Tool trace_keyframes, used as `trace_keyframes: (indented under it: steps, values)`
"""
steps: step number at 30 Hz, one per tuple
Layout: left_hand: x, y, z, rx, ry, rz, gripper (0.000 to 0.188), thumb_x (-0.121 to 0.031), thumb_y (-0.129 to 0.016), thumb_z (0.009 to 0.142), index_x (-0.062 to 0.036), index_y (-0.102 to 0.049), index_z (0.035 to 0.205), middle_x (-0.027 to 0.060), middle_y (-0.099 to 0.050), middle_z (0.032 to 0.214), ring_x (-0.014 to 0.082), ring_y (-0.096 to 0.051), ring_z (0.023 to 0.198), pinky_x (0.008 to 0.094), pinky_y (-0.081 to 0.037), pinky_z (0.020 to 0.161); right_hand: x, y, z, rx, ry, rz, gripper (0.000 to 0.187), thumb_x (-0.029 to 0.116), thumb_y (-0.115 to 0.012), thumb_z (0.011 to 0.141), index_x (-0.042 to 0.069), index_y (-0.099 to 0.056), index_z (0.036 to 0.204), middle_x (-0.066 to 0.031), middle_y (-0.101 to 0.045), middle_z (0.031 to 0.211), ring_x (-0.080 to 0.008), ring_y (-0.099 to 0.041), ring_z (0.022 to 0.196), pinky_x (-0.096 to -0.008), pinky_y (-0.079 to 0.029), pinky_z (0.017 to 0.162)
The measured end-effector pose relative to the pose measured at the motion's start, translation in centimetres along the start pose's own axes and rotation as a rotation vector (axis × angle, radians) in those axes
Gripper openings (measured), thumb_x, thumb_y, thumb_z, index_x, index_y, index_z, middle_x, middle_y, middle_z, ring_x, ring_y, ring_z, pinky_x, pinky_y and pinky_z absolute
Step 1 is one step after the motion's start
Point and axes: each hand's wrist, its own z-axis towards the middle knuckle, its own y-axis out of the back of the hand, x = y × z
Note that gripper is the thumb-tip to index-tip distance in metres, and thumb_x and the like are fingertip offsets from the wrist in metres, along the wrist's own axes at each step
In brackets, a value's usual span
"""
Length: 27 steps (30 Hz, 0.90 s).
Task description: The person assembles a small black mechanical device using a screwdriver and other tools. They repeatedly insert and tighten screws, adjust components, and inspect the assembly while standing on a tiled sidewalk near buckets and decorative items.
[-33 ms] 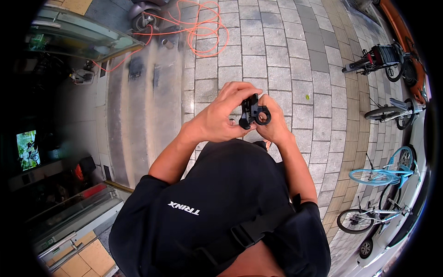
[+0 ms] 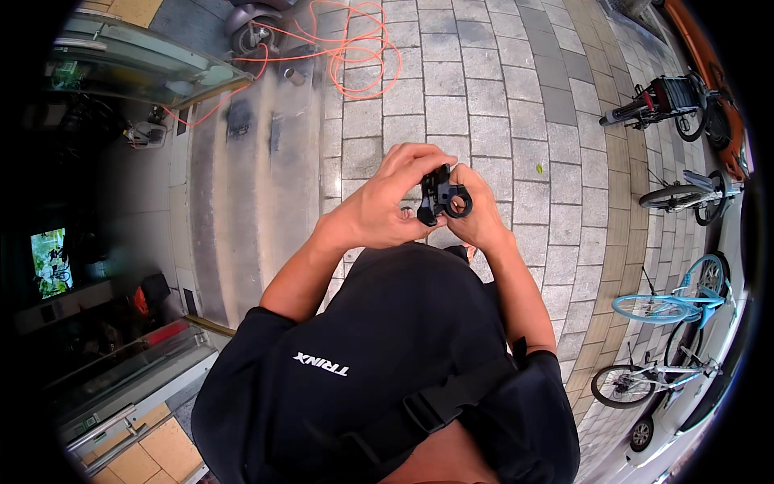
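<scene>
Black, ring-ended hardware [image 2: 438, 195] sits gripped between my left hand [image 2: 385, 198] and right hand [image 2: 483, 214]. Grey rectangular paving stones [image 2: 489, 129] lie below.

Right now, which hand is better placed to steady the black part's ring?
Probably the right hand: it sits beside the ring, while the left hand holds the black part from the opposite side.

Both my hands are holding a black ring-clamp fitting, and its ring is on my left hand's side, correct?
Not quite: the head view shows the ring on the side of your right hand, not your left hand. Both hands do hold the black ring-clamp fitting.
</scene>
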Motion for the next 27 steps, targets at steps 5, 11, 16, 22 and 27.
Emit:
trace_keyframes:
  steps: [5,11,16,22,27]
  values:
    - [-0.3,0.3,-0.8,-0.004,0.044,0.076,0.080,-0.015,-0.090,0.073,-0.0057,-0.056,0.145,0.0142,-0.052,0.140,0.0271,-0.055,0.123,0.0396,-0.049,0.100,-1.0,-2.3,-0.7,-0.011,-0.038,0.187,0.013,0.010,-0.077,0.083,0.008,-0.077,0.096,-0.0069,-0.053,0.079,-0.0238,-0.057,0.069,-0.0385,-0.050,0.061]
    - [-0.1,0.1,-1.8,-0.062,0.192,-0.154,0.080,-0.012,-0.090,0.074,-0.0057,-0.054,0.145,0.0121,-0.052,0.141,0.0237,-0.055,0.126,0.0385,-0.051,0.100,0.6,-2.8,-1.2,-0.077,-0.124,0.310,0.007,0.010,-0.077,0.089,0.005,-0.075,0.092,-0.0068,-0.053,0.079,-0.0204,-0.060,0.066,-0.0356,-0.050,0.059]
    - [-1.5,-0.2,-0.9,0.003,0.171,0.024,0.079,-0.009,-0.090,0.076,-0.0069,-0.053,0.145,0.0103,-0.050,0.142,0.0225,-0.054,0.129,0.0386,-0.052,0.103,0.1,-3.5,-1.7,-0.144,0.024,0.214,0.005,0.004,-0.073,0.089,0.005,-0.073,0.093,-0.0073,-0.053,0.078,-0.0211,-0.059,0.066,-0.0363,-0.048,0.058]
    - [-1.5,-0.8,-1.2,-0.016,0.246,-0.124,0.079,-0.009,-0.090,0.077,-0.0046,-0.051,0.145,0.0099,-0.048,0.141,0.0214,-0.055,0.128,0.0388,-0.053,0.101,0.4,-3.1,-1.5,-0.107,-0.014,0.308,0.009,-0.001,-0.069,0.088,0.005,-0.069,0.094,-0.0081,-0.056,0.083,-0.0249,-0.059,0.070,-0.0383,-0.051,0.064]
    - [-0.9,-1.3,-1.3,-0.163,0.233,-0.274,0.078,-0.003,-0.088,0.080,-0.0020,-0.048,0.148,0.0089,-0.049,0.140,0.0199,-0.056,0.127,0.0390,-0.052,0.103,0.5,-3.2,-1.2,-0.155,-0.082,0.463,0.008,0.002,-0.068,0.094,0.004,-0.068,0.102,-0.0066,-0.056,0.086,-0.0195,-0.056,0.073,-0.0330,-0.047,0.067]
